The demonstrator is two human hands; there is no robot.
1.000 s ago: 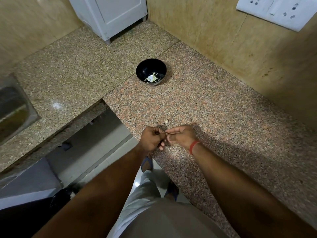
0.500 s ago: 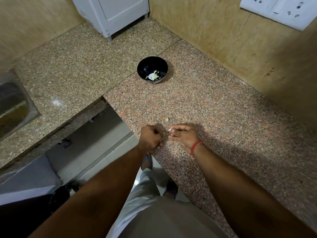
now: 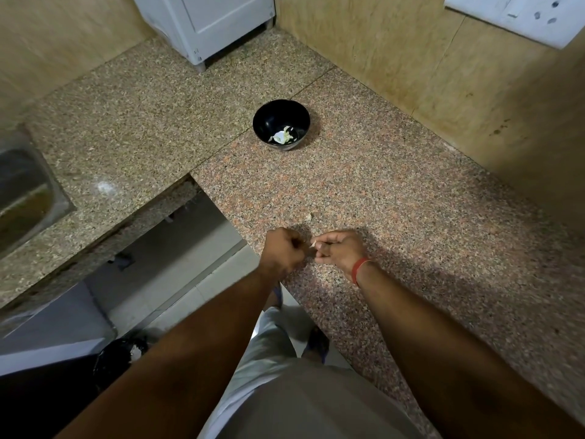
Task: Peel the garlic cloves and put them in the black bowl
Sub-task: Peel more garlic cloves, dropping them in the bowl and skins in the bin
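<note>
Counter: a speckled granite worktop [image 3: 395, 191] is running in an L, its pinker slab meeting a greyer slab [image 3: 136, 122] at a seam just left of the bowl.
Walls: tan tiled walls are closing the corner; a white switch plate [image 3: 519, 17] is showing top right.
Corner: a white appliance [image 3: 205, 23] is standing on feet at the back.
Sink: a steel sink [image 3: 22, 198] is sitting at the left edge.
Floor: grey tiles and a dark bin [image 3: 117, 353] are showing below the counter's cut-out.
Black bowl [image 3: 281, 124]: standing well beyond the hands, holding pale garlic pieces [image 3: 282, 136].
Scrap: a small pale bit [image 3: 308, 217] is lying on the counter just ahead of the hands.
Left hand [image 3: 281, 250]: curling into a fist at the counter edge; what it is holding, I cannot tell.
Right hand [image 3: 340, 248]: pinching a pale garlic clove [image 3: 313, 244] at its fingertips, a red band [image 3: 359, 270] circling the wrist.
Gap: the two hands are sitting close together, slightly apart.
</note>
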